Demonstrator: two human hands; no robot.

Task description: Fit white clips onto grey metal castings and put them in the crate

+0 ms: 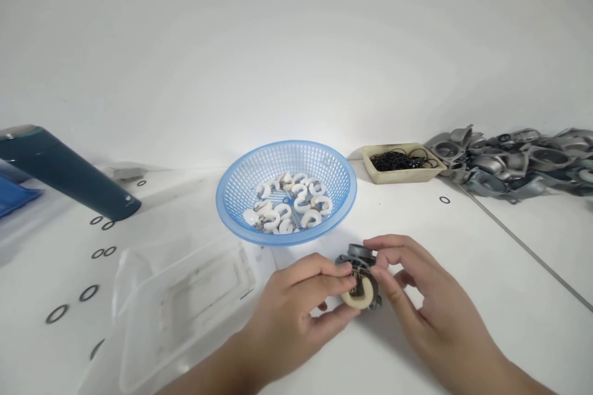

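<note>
Both my hands meet low in the middle of the view over a white table (486,271). Between them is a small grey metal housing (359,254) with a cream-white curved part (359,298) set in it. My left hand (296,308) pinches the piece from the left, thumb and fingers closed on it. From the right, my right hand (426,302) grips the same piece with its fingertips on the metal top. Just behind them stands a blue mesh basket (231,197) holding several white C-shaped parts (290,203).
A cream tray (375,166) of black rubber rings sits back right, beside a heap of grey metal housings (519,160). A clear plastic box (180,308) lies at the left front. Loose black rings (88,292) dot the table's left. A dark teal cylinder (65,173) lies far left.
</note>
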